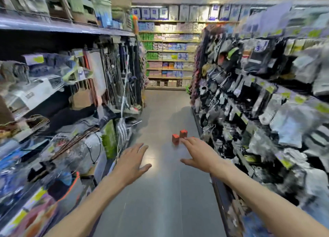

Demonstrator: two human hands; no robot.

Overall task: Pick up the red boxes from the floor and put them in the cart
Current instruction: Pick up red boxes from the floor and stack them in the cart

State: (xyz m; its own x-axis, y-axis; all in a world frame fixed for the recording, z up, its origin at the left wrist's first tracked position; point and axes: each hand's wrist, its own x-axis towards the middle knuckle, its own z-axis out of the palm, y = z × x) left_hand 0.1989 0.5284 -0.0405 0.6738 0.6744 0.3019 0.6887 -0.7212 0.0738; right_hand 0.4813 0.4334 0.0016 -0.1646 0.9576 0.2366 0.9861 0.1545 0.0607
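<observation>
Two small red boxes stand on the grey aisle floor ahead of me, one nearer (175,138) and one just behind it to the right (183,133). A sliver of red shows past my right fingertips; I cannot tell what it is. My right hand (199,154) stretches forward with straight, spread fingers, its fingertips overlapping the spot beside the boxes in the image, holding nothing. My left hand (131,163) reaches out lower left, fingers straight and empty. No cart is in view.
Store shelving (53,94) packed with hanging goods lines the left side, and a rack (258,94) of packaged items lines the right. Another shelf wall (169,55) closes the aisle's far end. The grey floor (160,192) runs between them.
</observation>
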